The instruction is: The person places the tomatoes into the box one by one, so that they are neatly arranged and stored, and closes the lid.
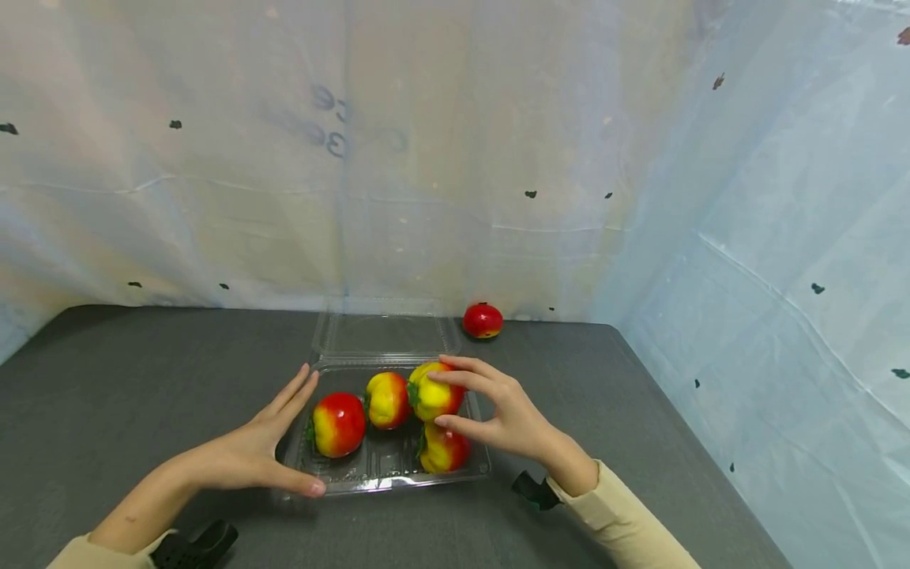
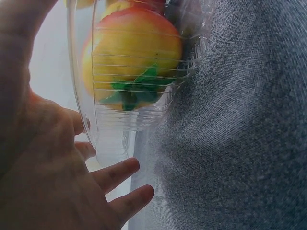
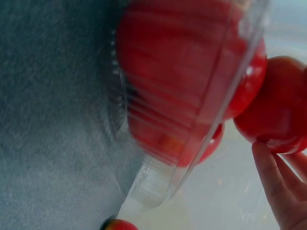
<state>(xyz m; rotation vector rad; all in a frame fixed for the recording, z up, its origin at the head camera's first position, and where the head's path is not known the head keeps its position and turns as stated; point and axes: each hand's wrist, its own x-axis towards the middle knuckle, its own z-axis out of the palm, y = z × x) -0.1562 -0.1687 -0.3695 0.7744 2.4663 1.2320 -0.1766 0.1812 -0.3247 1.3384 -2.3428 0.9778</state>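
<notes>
A clear plastic clamshell box (image 1: 380,480) lies on the table with its lid (image 1: 387,336) folded back. Inside are a red-and-yellow persimmon (image 1: 341,425) at the left, another persimmon (image 1: 388,400) toward the back middle, and a third persimmon (image 1: 444,449) at the front right. My right hand (image 1: 508,411) grips a persimmon (image 1: 435,391) between thumb and fingers, above the box's right side; in the right wrist view this persimmon (image 3: 273,105) is raised past the rim. My left hand (image 1: 245,450) spreads around the box's left side, thumb at the front corner and fingers straight.
A mostly red fruit (image 1: 483,321) sits at the back of the grey table (image 1: 569,395), right of the lid. Pale plastic sheeting (image 1: 441,158) hangs behind the table and along its right side.
</notes>
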